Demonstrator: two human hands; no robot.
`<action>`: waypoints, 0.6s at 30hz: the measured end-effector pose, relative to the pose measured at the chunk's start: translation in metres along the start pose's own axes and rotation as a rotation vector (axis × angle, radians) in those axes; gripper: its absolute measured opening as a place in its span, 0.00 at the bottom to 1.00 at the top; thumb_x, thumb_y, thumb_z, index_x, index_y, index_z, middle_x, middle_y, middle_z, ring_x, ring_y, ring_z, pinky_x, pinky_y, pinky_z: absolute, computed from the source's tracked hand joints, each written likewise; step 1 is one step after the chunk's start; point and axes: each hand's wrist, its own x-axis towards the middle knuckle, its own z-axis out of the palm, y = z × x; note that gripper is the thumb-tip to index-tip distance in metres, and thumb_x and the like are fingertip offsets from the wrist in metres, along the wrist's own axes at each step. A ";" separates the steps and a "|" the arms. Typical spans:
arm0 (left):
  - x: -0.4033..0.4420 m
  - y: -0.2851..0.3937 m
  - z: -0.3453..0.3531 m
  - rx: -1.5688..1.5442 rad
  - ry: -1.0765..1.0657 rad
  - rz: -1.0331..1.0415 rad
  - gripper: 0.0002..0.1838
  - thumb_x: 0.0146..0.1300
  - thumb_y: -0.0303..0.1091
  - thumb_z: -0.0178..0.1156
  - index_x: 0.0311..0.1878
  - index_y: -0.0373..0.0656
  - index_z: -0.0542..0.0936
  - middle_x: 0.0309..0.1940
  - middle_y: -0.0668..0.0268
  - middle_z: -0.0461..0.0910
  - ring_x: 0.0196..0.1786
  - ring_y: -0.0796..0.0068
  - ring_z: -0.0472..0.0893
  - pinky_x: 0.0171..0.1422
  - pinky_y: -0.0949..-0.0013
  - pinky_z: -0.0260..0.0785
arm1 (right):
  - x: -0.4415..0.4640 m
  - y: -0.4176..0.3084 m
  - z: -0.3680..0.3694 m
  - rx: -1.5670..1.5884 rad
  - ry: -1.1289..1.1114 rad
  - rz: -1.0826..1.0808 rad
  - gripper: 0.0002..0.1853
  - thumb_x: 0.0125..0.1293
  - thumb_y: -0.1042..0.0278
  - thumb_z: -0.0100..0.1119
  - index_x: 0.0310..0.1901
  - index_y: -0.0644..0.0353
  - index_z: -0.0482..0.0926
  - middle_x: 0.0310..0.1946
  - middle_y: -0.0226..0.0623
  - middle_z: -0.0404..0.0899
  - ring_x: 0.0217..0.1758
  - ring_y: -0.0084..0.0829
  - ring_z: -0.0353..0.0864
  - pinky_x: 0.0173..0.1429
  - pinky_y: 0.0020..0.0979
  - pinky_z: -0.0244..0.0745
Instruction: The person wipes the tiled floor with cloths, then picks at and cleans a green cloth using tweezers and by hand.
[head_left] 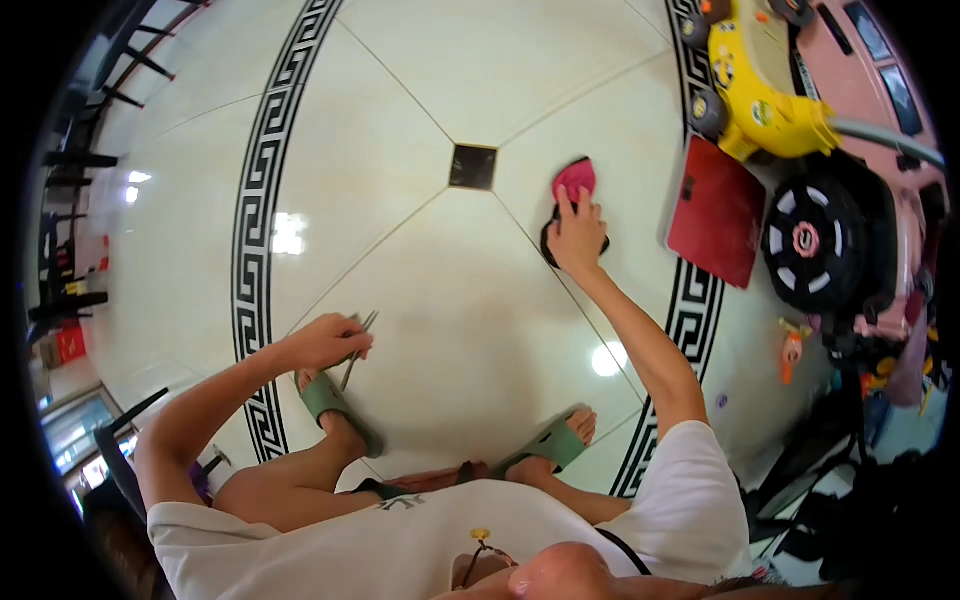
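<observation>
My left hand (325,342) is closed round a thin, dark two-pronged tool (347,374), held above the left foot. One prong sticks up past the fingers and another part points down; its exact kind is too small to tell. Out in front on the right, my right hand (578,238) grips a pink-and-black item (574,176) that looks like a small shoe. The fingers lie over its middle, so the pink end shows beyond them and a black edge shows beside the palm. It is low over or on the floor; which, I cannot tell.
Glossy floor tiles (400,240) carry a dark square inset (473,167) and patterned borders. Right of my arm stand a red flat box (718,212), a yellow ride-on toy (765,110) and a pink toy car (905,200). Green slippers (343,413) are on my feet. Dark chairs line the left.
</observation>
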 end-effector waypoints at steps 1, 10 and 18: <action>-0.009 -0.010 -0.001 -0.072 0.048 -0.061 0.20 0.66 0.45 0.53 0.28 0.39 0.81 0.21 0.68 0.76 0.26 0.79 0.70 0.33 0.71 0.64 | 0.020 -0.017 0.006 0.025 -0.005 -0.058 0.34 0.51 0.68 0.59 0.64 0.53 0.66 0.64 0.49 0.61 0.58 0.49 0.65 0.49 0.50 0.65; -0.044 -0.089 0.082 -0.419 0.317 -0.261 0.17 0.66 0.41 0.54 0.29 0.37 0.81 0.27 0.67 0.78 0.33 0.80 0.73 0.42 0.74 0.65 | 0.011 -0.202 0.078 0.053 -0.397 -0.904 0.23 0.56 0.71 0.53 0.56 0.54 0.75 0.62 0.36 0.68 0.61 0.39 0.69 0.50 0.51 0.67; -0.045 -0.098 0.154 -0.584 0.468 -0.230 0.17 0.68 0.39 0.53 0.30 0.36 0.81 0.21 0.67 0.74 0.29 0.80 0.71 0.36 0.73 0.66 | -0.179 -0.229 0.062 0.633 -1.008 -1.523 0.11 0.49 0.69 0.60 0.37 0.48 0.84 0.41 0.27 0.80 0.53 0.38 0.75 0.51 0.44 0.72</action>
